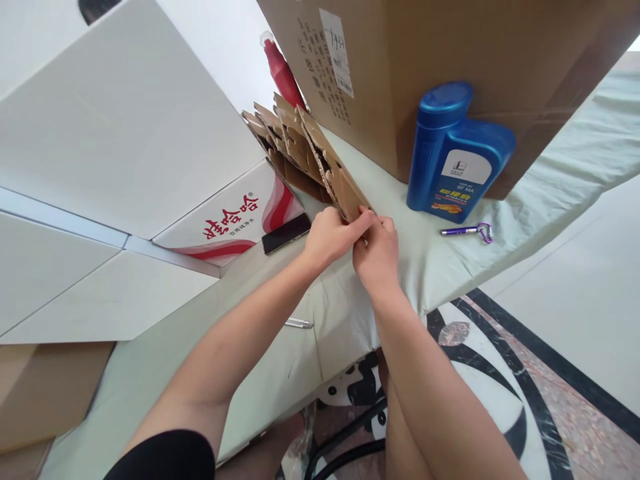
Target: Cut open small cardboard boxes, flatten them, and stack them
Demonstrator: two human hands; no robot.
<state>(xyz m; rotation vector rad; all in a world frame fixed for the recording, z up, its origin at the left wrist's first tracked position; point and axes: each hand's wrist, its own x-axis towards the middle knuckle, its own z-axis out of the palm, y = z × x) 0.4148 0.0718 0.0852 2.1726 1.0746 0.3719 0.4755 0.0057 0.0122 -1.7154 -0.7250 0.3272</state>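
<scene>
Both of my hands meet at the near end of a piece of brown cardboard point(345, 185) with notched, torn-looking edges. My left hand point(331, 233) has its fingers closed on the cardboard's lower corner, with the thumb reaching across toward the other hand. Pressed up against it, my right hand point(379, 245) pinches the same corner; its fingertips are partly hidden. More upright cardboard flaps point(287, 133) stand behind this piece, seemingly part of one folded structure. A dark phone point(286, 233) lies just left of my left hand.
A large brown carton point(370, 87) stands at the back, with a blue bottle point(457, 160) in front and a purple pen point(463, 231) nearby. A red bottle point(284, 73) is behind the flaps. White boxes point(115, 120) fill the left. A slim silver tool point(299, 323) lies near my left forearm.
</scene>
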